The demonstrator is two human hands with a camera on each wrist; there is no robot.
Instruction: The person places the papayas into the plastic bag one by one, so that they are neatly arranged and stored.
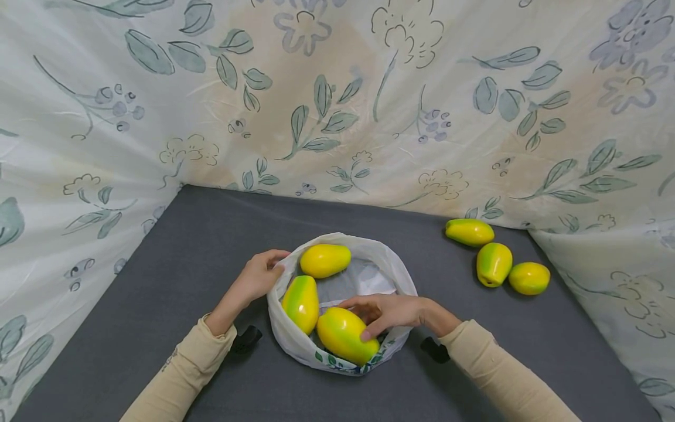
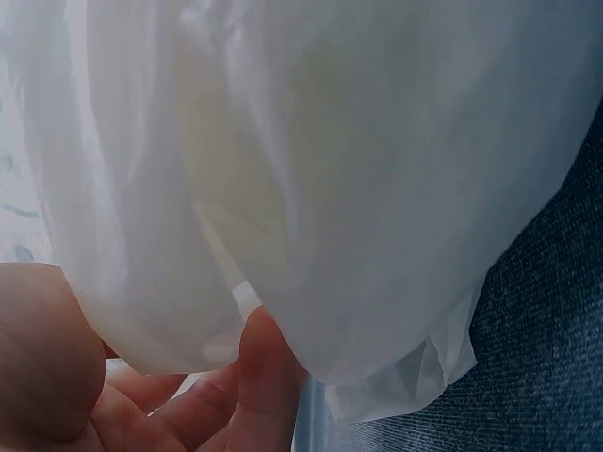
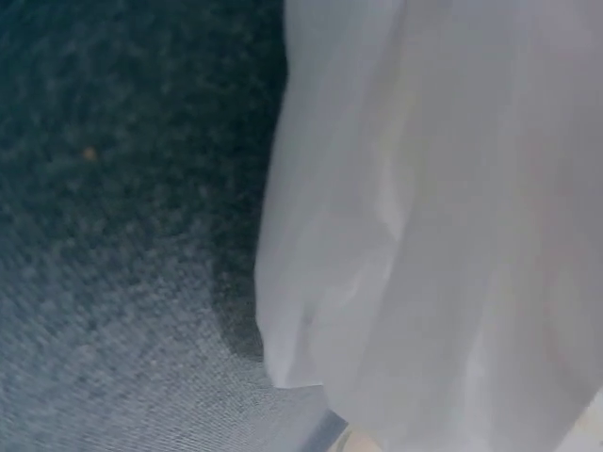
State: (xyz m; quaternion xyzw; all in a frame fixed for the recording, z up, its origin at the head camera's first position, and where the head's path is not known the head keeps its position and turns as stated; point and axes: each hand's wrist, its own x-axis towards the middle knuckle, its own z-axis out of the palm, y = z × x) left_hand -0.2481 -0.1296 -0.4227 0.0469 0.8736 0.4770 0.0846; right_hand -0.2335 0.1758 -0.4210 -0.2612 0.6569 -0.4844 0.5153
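A white plastic bag [image 1: 408, 272] stands with its mouth wide on the dark cloth. Inside lie three yellow-green papayas: one at the back [image 1: 325, 261], one at the left [image 1: 301, 305] and one at the front [image 1: 345, 334]. My left hand [image 1: 258, 274] holds the bag's left rim; in the left wrist view its thumb and fingers [image 2: 268, 377] are at the thin plastic [image 2: 377, 188]. My right hand [image 1: 387, 312] reaches over the right rim and grips the front papaya, thumb on its upper side. The right wrist view shows only the bag's outer side [image 3: 424, 235] and cloth, with the hand hidden.
Three more papayas lie at the back right: an elongated one [image 1: 469, 232], a middle one [image 1: 494, 265] and a rounder one [image 1: 529, 278]. Dark grey cloth [image 1: 221, 223] covers the table. A floral curtain [image 1: 337, 105] hangs behind it and along both sides.
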